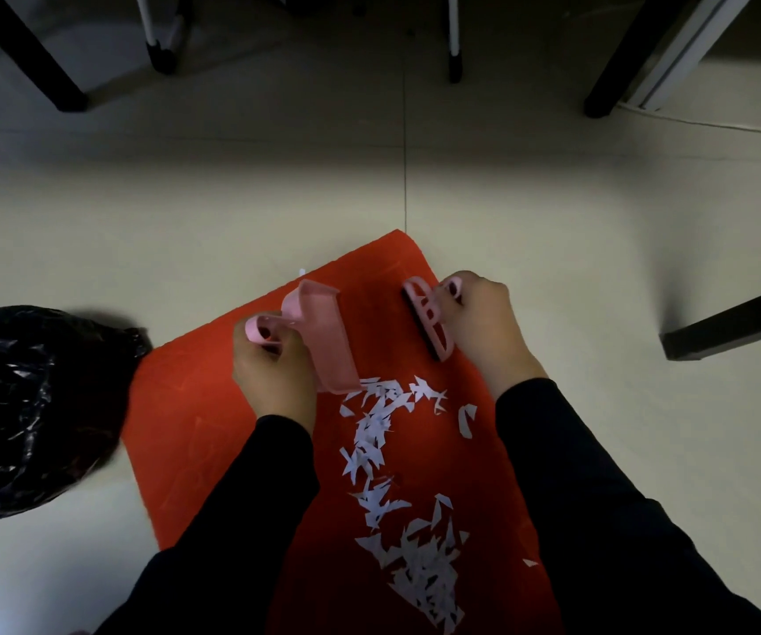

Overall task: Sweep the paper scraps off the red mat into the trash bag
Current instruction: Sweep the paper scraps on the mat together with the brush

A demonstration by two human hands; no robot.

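Paper scraps (383, 451) on red mat (195, 405); left hand (273, 373) holds dustpan (330, 341), right hand (484, 323) brush (429, 323).

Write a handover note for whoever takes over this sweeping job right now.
Left hand grips a small pink plastic dustpan by its handle.
Right hand grips a pink plastic hand brush.
White paper scraps trail down the red mat; one lies on the floor off its right edge.
Black plastic trash bag sits left of the mat.
Dustpan looks empty; sweeping and bagging remain.
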